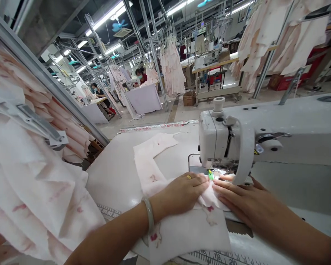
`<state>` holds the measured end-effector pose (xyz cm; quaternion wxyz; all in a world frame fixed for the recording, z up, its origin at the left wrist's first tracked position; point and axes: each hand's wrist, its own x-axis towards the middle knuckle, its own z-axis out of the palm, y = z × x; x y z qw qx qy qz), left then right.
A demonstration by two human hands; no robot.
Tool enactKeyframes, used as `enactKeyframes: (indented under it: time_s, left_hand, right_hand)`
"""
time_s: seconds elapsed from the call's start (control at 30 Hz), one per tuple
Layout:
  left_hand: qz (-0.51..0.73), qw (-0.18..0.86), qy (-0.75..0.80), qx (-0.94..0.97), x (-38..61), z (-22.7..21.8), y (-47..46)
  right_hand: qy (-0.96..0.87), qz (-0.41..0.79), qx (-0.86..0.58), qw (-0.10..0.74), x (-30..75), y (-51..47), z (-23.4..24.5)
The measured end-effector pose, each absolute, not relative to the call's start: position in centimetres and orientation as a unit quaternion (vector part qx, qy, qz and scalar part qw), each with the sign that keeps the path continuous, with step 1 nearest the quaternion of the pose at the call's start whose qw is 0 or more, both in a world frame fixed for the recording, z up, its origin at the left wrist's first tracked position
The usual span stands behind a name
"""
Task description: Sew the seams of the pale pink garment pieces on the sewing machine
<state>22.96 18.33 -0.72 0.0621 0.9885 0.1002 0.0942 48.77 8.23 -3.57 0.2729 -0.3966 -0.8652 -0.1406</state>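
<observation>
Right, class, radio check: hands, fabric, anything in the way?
Left hand, right hand: fingers on printed fabric at the sewing machine. Fabric: rumpled between the hands, flatter around. Obstruction: curved white guard, partly hiding right hand.

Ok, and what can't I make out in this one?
All in the head view:
Pale fabric under the left hand and right hand: covered by those hands.
Part of the right hand: behind the curved white bar.
Sewing machine's far right end: cut off by the right edge.
What the distant co-worker in red handles: too small.
</observation>
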Motion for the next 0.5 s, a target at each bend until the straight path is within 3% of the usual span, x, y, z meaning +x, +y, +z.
enactKeyframes:
  time_s: [0.5]
  left_hand:
    - [0.084, 0.054, 0.097, 0.99, 23.05, -0.15, 18.69]
  right_hand:
    - [-0.878, -0.082, -0.382, 0.276, 49.62, 7.93, -3.25]
